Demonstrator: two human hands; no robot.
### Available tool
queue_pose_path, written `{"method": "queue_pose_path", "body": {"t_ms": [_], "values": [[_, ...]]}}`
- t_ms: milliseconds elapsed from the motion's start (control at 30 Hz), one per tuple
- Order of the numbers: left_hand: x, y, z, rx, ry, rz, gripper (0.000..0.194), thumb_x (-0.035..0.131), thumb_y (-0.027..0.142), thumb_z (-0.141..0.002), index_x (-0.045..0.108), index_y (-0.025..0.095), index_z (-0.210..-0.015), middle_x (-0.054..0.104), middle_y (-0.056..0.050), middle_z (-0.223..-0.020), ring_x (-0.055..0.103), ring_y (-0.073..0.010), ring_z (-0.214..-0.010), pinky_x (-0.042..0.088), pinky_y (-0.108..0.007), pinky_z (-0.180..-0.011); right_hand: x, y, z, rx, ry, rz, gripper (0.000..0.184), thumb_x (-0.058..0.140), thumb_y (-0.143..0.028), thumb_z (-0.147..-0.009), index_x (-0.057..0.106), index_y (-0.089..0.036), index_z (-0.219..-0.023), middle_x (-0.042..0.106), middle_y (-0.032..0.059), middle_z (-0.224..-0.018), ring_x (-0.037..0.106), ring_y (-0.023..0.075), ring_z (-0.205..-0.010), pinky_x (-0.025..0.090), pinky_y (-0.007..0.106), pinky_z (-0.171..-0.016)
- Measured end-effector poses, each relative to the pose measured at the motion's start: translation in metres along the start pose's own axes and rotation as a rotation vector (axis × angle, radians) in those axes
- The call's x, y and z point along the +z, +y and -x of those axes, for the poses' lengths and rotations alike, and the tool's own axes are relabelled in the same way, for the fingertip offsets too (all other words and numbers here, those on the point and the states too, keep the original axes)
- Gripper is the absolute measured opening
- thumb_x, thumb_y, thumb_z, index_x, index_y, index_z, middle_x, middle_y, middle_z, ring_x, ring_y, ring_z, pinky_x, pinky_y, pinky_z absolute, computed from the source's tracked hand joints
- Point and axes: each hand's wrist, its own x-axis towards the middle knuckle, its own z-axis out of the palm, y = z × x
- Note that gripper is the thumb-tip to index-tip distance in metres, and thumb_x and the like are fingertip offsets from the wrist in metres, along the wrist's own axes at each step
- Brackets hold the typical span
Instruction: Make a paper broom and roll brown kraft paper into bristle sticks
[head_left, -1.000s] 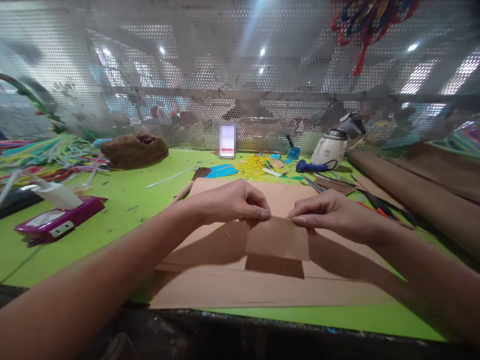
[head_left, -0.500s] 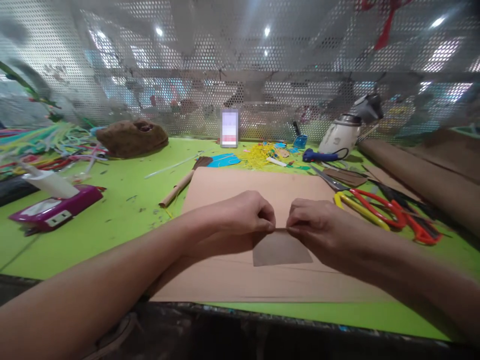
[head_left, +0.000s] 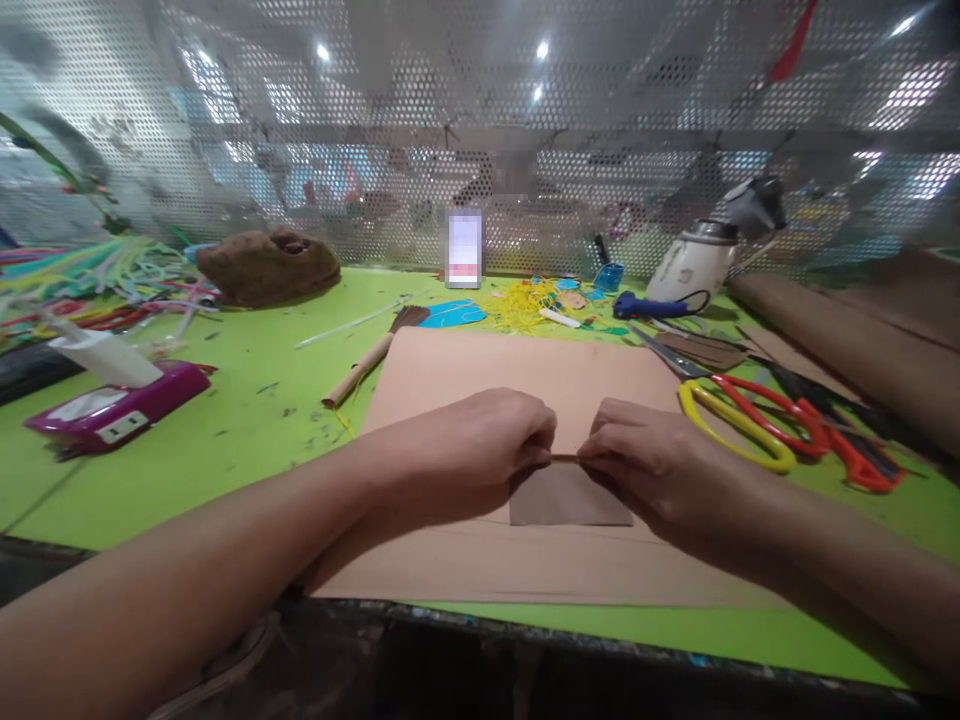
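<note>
Both hands pinch the far edge of a small brown piece of paper (head_left: pixel 571 497), which lies over a large tan sheet (head_left: pixel 495 362). My left hand (head_left: pixel 506 432) is closed on the left part of that edge, fingertips bent down. On the right part, my right hand (head_left: pixel 649 447) grips with thumb and fingers. A narrow strip of the edge shows between the two hands and looks rolled or folded. The near part of the brown paper spreads flat toward me. My fingers hide the ends of the edge.
Yellow-handled scissors (head_left: pixel 739 425) and red-handled scissors (head_left: pixel 862 450) lie right of my right hand. Behind are a blue glue gun (head_left: pixel 652 305), a white kettle-like container (head_left: pixel 690 262) and yellow shreds (head_left: pixel 529 303). A purple power strip (head_left: pixel 124 405) and a small brush (head_left: pixel 364 365) are left.
The view has shifted slightly. Both hands stay pinched on the brown paper's far edge, and the right hand sits slightly farther from the left. The near part of the paper looks a little shorter.
</note>
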Motion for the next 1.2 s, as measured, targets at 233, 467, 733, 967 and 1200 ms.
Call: {"method": "queue_pose_path", "body": {"t_ms": [233,467,733,967,1200], "values": [[-0.006,-0.003,0.004,-0.043,-0.031,-0.036,0.014,0.047,0.017,-0.081,0.060,0.022,-0.075,0.061,0.001,-0.070,0.047,-0.0130,-0.056,0.027,-0.026,-0.049,-0.003,-0.009,0.004,0.018,-0.017,0.060,0.015,0.051,-0.006,-0.082,0.060,-0.018,-0.081,0.053,0.0031,-0.078,0.049,0.0146,-0.071,0.038,0.026,-0.063],[-0.005,0.002,0.004,0.051,-0.006,-0.157,0.012,0.048,0.018,-0.080,0.052,0.021,-0.070,0.057,-0.001,-0.070,0.047,-0.0159,-0.061,0.030,-0.028,-0.054,-0.001,-0.010,0.010,0.098,-0.038,0.130,0.013,0.049,-0.016,-0.087,0.054,-0.019,-0.076,0.051,0.0023,-0.078,0.046,0.0129,-0.066,0.034,0.027,-0.060],[-0.008,0.013,0.006,0.133,-0.003,-0.318,0.005,0.051,0.015,-0.080,0.052,0.019,-0.076,0.055,-0.002,-0.075,0.048,-0.0176,-0.069,0.035,-0.031,-0.064,-0.007,-0.015,0.012,0.146,-0.104,0.130,0.016,0.045,-0.016,-0.089,0.052,-0.019,-0.074,0.049,0.0028,-0.079,0.044,0.0133,-0.065,0.032,0.028,-0.058],[0.000,0.013,0.007,0.104,0.043,-0.325,0.008,0.052,0.013,-0.081,0.053,0.018,-0.075,0.053,-0.002,-0.075,0.047,-0.0174,-0.070,0.036,-0.031,-0.066,-0.009,-0.015,0.011,0.129,-0.120,0.133,0.017,0.045,-0.016,-0.089,0.053,-0.019,-0.075,0.049,0.0028,-0.078,0.043,0.0134,-0.066,0.031,0.028,-0.058],[-0.001,0.022,0.011,0.222,0.036,-0.419,0.008,0.052,0.017,-0.081,0.053,0.018,-0.073,0.052,-0.004,-0.074,0.046,-0.0182,-0.068,0.036,-0.033,-0.063,0.002,-0.014,0.014,0.012,-0.008,0.302,0.015,0.050,-0.014,-0.084,0.050,-0.017,-0.070,0.046,0.0023,-0.074,0.039,0.0141,-0.064,0.026,0.031,-0.056]]}}
